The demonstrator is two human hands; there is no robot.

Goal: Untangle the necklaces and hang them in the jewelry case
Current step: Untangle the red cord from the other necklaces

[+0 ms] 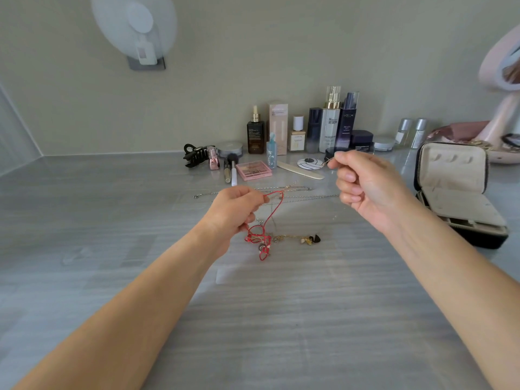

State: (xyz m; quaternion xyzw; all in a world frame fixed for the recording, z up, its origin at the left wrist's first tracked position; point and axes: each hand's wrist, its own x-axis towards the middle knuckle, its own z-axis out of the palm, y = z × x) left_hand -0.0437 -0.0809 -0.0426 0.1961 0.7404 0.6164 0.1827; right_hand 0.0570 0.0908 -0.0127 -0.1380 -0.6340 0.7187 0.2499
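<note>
Head | left grip [233,212] holds red cord [274,205] | right grip [365,190] pinches thin chain [328,162] | jewelry case [450,175] open | bottles [329,128] behind

The red cord necklace [272,212] in the left hand [236,212] is bright red all along. A fine silver chain [328,162] glints pale at the fingertips of the right hand [365,184]. Between the hands lie silver chain necklaces [295,197]. Nearer than these is a gold chain necklace [292,237] with black and cream charms. The grey counter [112,220] shows soft lighter streaks. Right of the right hand, the black zip jewelry case [422,175] is lined in beige. Beyond the left hand are a pink eyeshadow palette [254,169] and a black-and-white striped disc [311,163].
</note>
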